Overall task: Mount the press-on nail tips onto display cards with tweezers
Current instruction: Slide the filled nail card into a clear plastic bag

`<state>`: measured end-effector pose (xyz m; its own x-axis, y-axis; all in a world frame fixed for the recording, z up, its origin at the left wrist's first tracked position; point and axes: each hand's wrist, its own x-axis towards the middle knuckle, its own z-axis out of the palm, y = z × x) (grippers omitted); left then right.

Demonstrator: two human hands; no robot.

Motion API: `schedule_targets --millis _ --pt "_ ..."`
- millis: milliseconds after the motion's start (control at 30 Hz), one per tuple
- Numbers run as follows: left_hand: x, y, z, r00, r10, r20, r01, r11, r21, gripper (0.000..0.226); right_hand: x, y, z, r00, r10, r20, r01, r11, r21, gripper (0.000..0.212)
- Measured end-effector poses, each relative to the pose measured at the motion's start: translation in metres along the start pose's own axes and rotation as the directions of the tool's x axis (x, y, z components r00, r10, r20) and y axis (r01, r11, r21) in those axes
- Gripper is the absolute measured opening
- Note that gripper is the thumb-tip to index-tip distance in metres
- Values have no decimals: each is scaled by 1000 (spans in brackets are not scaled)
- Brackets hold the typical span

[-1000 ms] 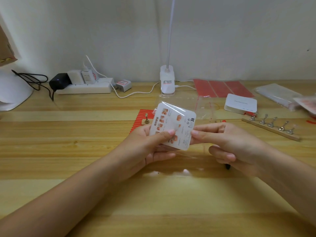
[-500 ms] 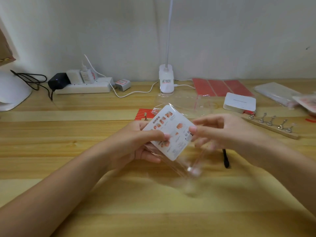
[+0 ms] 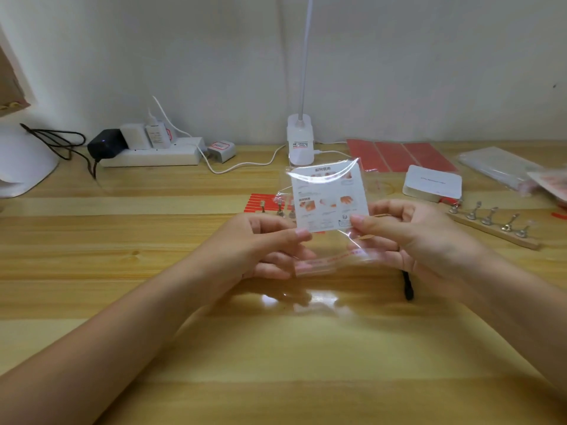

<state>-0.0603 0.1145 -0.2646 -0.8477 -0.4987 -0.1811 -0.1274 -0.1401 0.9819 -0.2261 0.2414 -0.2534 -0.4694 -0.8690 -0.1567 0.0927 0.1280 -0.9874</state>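
A white printed card [image 3: 329, 199] sits upright inside a clear plastic sleeve [image 3: 328, 259] held above the wooden table [image 3: 153, 240]. My left hand [image 3: 260, 243] pinches the sleeve's lower left edge. My right hand [image 3: 408, 237] pinches its lower right edge by the card's corner. The sleeve's red-striped flap hangs below the card. A black tool [image 3: 408, 286], perhaps the tweezers, lies on the table partly hidden under my right hand. A wooden strip with metal nail holders [image 3: 494, 225] lies to the right.
A lamp base [image 3: 300, 142] and a power strip [image 3: 150, 154] with plugs stand at the back. Red sheets [image 3: 402, 154], a white card stack [image 3: 432, 182] and clear packets [image 3: 500, 167] lie at the back right. A red strip pad [image 3: 264, 202] with small holders lies behind the card.
The card in its sleeve has turned from tilted to upright and shifted right. My left hand has moved from the card's face down to the sleeve's lower left edge.
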Motion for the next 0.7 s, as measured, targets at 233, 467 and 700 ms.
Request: schedule_targets --millis 233,467,700 --pt "2 0 -7 995 17 -94 0 985 172 13 1 -1 -2 1000 -2 3 3 971 -237 35" --pt "3 -5 -2 989 44 -139 -5 963 270 9 3 7 0 987 -161 -10 138 876 -462 18" --pt "5 -4 -13 933 339 -123 -149 672 725 18 4 11 -3 999 -44 29 53 835 -548 17"
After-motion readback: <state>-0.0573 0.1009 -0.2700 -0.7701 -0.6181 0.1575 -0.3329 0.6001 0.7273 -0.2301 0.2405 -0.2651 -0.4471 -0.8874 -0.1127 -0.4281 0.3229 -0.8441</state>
